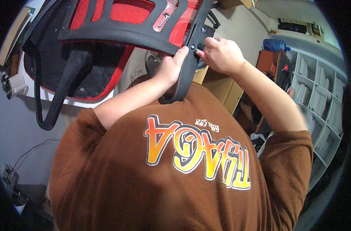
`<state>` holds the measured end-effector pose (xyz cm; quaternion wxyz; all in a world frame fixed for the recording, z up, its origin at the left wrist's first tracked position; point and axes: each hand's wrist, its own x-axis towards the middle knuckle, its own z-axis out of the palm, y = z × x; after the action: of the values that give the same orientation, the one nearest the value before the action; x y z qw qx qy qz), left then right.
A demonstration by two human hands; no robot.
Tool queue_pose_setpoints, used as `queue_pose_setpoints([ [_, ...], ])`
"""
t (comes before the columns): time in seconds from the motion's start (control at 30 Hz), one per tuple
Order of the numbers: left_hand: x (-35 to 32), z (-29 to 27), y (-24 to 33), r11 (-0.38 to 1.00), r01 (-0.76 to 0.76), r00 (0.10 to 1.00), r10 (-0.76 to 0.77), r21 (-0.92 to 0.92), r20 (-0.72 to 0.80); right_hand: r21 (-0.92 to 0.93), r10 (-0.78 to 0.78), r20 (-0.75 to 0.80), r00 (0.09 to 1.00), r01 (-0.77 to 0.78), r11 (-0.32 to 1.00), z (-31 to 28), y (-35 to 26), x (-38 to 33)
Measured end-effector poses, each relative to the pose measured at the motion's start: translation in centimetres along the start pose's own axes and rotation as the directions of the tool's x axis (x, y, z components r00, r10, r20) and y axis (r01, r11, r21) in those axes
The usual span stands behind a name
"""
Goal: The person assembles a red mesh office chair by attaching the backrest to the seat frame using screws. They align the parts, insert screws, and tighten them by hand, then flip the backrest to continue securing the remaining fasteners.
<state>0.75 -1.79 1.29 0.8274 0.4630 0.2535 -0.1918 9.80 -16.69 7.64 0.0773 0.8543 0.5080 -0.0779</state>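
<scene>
A chair's black plastic back frame (117, 37) with red mesh tilts across the upper part of the view. A curved black armrest (187, 77) stands against its right edge. My left hand (170, 68) is closed around the armrest, thumb along its edge and fingers mostly hidden behind. At the armrest's lower hole, my right hand (222, 57) pinches a small shiny metal bolt (194, 49), partly covered by my fingertips. Above it, another bolt head (203, 29) sits in the bracket. A thin metal piece (164, 21) lies in a mesh opening of the back frame.
The black seat underside (90, 73) with red trim rests on a white table (77, 101) at left, a second armrest loop (40, 100) hanging past its edge. Behind my right arm are a cardboard box (221, 88), a blue water bottle (275, 45) and grey shelves (317, 92) of papers.
</scene>
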Motion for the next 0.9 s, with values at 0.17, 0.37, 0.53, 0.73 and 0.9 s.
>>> queue_pose_setpoints([
  [0.17, 0.4, -0.3, -0.4, 0.995, -0.034, 0.999, 0.035, 0.099, -0.005, 0.072, 0.283, -0.004, 0.959, -0.282, 0.957, 0.6, -2.5, -0.5],
  [0.37, 0.8, -0.9, -0.9, 0.996, -0.024, 0.999, 0.022, 0.081, 0.028, 0.155, 0.451, -0.012, 0.892, -0.444, 0.883, 1.1, -4.9, -0.6],
  [0.53, 0.5, -0.3, -0.2, 0.997, -0.005, 1.0, 0.004, 0.079, 0.011, 0.123, 0.457, 0.083, 0.885, -0.465, 0.877, 0.2, -4.5, -0.2],
  [0.73, 0.5, -0.4, 1.0, 0.991, 0.102, 0.992, -0.108, 0.081, 0.071, 0.116, 0.407, -0.002, 0.914, -0.404, 0.907, -1.5, -3.1, 0.0],
  [0.9, 0.3, -0.3, 1.1, 0.98, 0.171, 0.985, -0.174, 0.098, 0.014, 0.49, 0.497, -0.201, 0.844, -0.353, 0.797, -0.7, -3.6, 0.1],
])
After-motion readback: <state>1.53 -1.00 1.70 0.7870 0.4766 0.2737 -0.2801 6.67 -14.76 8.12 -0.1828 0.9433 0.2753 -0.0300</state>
